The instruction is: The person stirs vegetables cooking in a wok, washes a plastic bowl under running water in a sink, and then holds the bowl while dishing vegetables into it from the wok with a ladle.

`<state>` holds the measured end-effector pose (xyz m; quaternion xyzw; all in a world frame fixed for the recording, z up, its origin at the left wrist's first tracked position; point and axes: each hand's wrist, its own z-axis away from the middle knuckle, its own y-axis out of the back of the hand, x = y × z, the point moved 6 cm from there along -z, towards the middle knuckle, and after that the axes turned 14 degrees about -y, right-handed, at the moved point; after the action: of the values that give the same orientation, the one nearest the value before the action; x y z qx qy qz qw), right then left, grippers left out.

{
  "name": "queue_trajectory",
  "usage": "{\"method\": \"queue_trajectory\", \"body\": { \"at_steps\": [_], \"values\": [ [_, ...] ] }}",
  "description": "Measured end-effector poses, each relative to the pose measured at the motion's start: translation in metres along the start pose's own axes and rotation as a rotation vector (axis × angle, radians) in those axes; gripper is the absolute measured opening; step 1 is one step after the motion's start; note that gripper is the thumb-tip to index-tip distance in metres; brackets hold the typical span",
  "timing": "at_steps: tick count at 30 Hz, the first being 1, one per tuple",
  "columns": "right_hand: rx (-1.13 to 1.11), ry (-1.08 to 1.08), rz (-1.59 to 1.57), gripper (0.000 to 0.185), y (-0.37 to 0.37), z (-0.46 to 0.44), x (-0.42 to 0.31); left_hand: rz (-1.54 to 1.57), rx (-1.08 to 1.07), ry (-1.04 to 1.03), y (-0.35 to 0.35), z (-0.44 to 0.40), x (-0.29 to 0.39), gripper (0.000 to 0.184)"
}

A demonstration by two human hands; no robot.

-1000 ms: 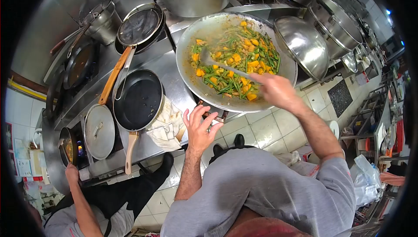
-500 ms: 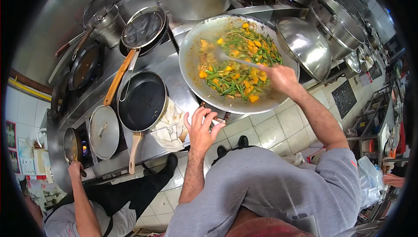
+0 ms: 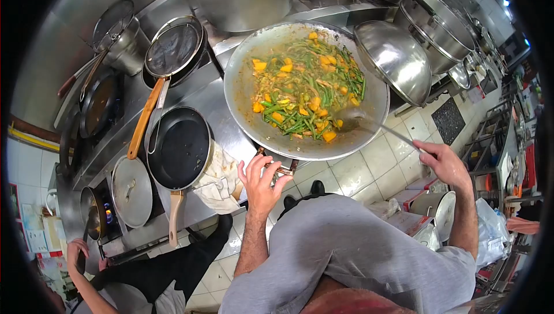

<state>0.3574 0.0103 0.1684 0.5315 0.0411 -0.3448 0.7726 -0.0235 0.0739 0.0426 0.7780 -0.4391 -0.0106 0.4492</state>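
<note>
My right hand (image 3: 447, 167) grips the end of a long-handled metal cooking spoon (image 3: 397, 136), held out beyond the front right of a wide pan (image 3: 238, 109). The spoon's head dips in at the pan's near right side, partly hidden by food and steam. Inside lies a mix of green beans (image 3: 332, 96) and orange vegetable chunks (image 3: 329, 136). Below the pan's front rim, my left hand (image 3: 262, 186) has its fingers spread and holds nothing. Its fingertips are close to a rusty metal bar (image 3: 283, 169) at the stove's front; contact is unclear.
A folded stained cloth (image 3: 214, 184), a black frying pan (image 3: 180, 147) and a flat lid (image 3: 131, 190) lie to the left. A domed lid (image 3: 395, 60) leans at the pan's right. At lower left, another person's hand (image 3: 78, 252) is near a small pan (image 3: 89, 213).
My right hand has swung right and toward me, drawing the spoon from mid-pan to the near right side. The food has shifted. My left hand stays nearly still. The other person's hand moved left and down.
</note>
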Motion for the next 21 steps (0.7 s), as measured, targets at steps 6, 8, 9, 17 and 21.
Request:
{"method": "queue_trajectory", "body": {
  "at_steps": [6, 8, 9, 17, 21],
  "values": [
    [0.049, -0.063, 0.166, 0.032, -0.056, -0.047, -0.006, 0.019, 0.007, 0.0, -0.001, 0.0, -0.002, 0.043],
    [0.105, -0.07, 0.189, 0.032, -0.067, -0.07, -0.027, 0.02, 0.005, 0.006, -0.002, 0.001, -0.002, 0.043],
    [0.146, -0.04, 0.216, 0.031, -0.077, -0.081, -0.034, 0.021, 0.005, 0.01, -0.002, 0.001, -0.002, 0.043],
    [0.283, 0.037, 0.307, 0.029, -0.092, -0.104, -0.076, 0.017, -0.018, 0.021, 0.0, -0.001, 0.003, 0.041],
    [0.23, 0.124, 0.282, 0.031, -0.035, -0.064, -0.064, -0.018, -0.019, 0.04, 0.003, 0.002, 0.007, 0.04]
  ]
}}
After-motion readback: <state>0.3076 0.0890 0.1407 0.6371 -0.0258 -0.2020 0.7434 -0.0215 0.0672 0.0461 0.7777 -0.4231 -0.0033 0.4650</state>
